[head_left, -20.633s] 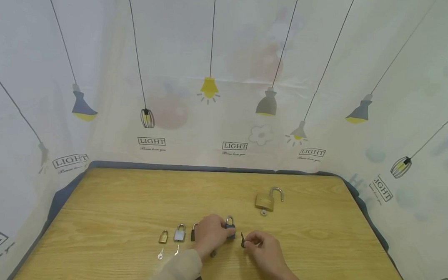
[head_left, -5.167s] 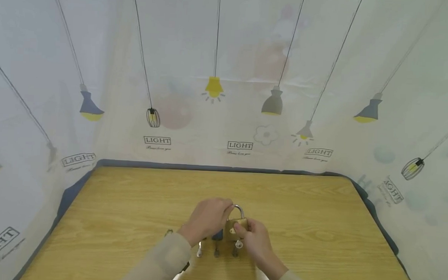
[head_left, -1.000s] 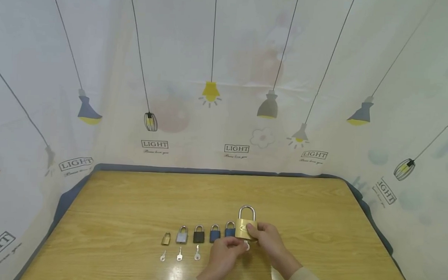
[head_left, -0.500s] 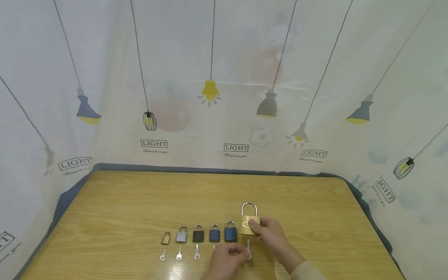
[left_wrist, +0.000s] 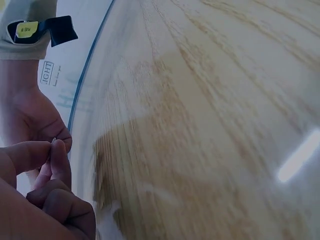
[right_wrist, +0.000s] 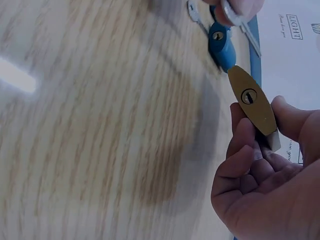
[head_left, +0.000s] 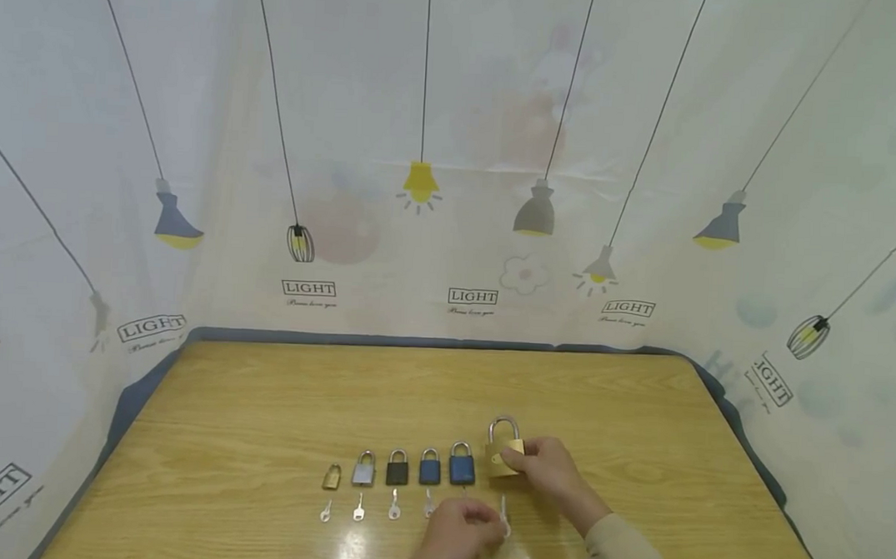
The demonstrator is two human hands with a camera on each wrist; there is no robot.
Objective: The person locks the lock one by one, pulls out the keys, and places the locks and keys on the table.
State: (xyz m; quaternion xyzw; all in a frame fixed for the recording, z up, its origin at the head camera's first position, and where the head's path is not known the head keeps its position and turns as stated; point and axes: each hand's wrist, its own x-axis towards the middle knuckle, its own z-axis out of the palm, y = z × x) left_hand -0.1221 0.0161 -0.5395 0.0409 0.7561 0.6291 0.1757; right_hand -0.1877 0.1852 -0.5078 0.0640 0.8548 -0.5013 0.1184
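Note:
My right hand grips a large brass padlock at the right end of the row, thumb across its front face. Its shackle stands up, and the right wrist view shows the bare keyhole on its underside. Just below, my left hand pinches a silver key between thumb and forefinger, apart from the lock. Nearest on the left is a blue padlock; its key lies mostly hidden behind my left hand.
Leftward on the wooden table follow a smaller blue padlock, a black one, a silver one and a small brass padlock. A key lies below each. A printed cloth surrounds the table.
The large brass padlock lay unlocked with its key in it at the back right; now its shackle is down. Lately the key came out and my left hand drew it toward me.

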